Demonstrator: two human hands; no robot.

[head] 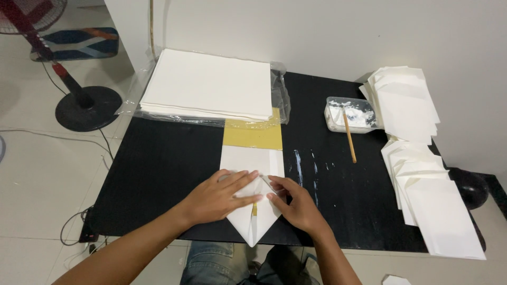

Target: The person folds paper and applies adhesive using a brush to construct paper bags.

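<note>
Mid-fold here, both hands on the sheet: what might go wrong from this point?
1. The left hand and right hand press flaps of the white sheet; a slip may skew the crease.
2. Paste smears on the black table lie beside the sheet and may soil it.

- Single head-worn view, looking steeply down and forward over the black table [158, 174].
- Close range: the table fills most of the frame, its near edge at the bottom.
- Beyond the table, the white wall [327, 31]; left of it, tiled floor.
</note>
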